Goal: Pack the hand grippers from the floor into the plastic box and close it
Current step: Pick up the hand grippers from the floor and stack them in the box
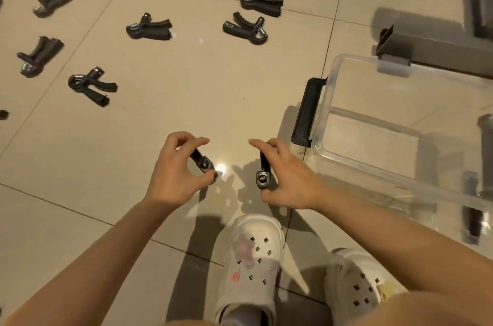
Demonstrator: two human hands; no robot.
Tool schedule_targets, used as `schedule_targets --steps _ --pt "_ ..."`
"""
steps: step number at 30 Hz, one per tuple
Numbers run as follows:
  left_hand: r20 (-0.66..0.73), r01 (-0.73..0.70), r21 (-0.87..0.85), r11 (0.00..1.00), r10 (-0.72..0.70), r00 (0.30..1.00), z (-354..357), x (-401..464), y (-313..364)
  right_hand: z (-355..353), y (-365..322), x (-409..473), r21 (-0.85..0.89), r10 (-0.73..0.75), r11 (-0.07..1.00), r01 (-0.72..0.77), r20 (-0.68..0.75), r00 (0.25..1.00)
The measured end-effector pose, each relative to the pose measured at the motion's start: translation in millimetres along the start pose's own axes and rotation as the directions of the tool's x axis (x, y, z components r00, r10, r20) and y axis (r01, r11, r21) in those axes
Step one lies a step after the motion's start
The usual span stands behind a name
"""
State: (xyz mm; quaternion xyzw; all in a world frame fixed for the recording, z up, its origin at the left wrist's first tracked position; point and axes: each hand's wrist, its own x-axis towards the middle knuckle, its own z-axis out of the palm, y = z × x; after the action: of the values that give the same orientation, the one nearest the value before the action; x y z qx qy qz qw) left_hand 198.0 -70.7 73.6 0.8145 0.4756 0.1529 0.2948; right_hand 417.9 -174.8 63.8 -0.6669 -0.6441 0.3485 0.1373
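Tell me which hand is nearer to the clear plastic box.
Right. The right hand, its grip closed on a hand gripper, sits just beside the plastic box, near its black latch. The left hand, holding another hand gripper, is farther away.

Bare forearms, no sleeves; white perforated clogs [250, 253] with small pastel charms.

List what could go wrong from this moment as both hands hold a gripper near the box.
The left hand and right hand pinch their hand grippers only with fingertips, so either may slip. The plastic box lies to the right, so the left hand must cross over. Loose grippers lie scattered far left and could be missed.
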Motion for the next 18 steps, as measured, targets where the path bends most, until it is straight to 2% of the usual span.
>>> schedule_targets --steps 2,6,13,18 --pt "-0.035 -0.036 -0.004 0.999 0.036 0.999 -19 -2 14 -17 -19 -9 0.123 0.02 0.992 -0.016 -0.037 0.999" --pt "-0.103 -0.115 -0.054 0.992 0.109 0.989 -53 -12 44 -54 -59 -34 0.205 0.007 0.979 0.023 -0.146 0.989" --pt "-0.15 -0.368 -0.148 0.918 0.347 0.926 -82 -17 140 -124 -99 -107 0.228 0.004 0.97 0.089 -0.377 0.926" --pt "-0.114 -0.498 -0.182 0.848 0.484 0.867 -71 -15 200 -158 -87 -165 0.226 0.059 0.972 0.061 -0.489 0.87"
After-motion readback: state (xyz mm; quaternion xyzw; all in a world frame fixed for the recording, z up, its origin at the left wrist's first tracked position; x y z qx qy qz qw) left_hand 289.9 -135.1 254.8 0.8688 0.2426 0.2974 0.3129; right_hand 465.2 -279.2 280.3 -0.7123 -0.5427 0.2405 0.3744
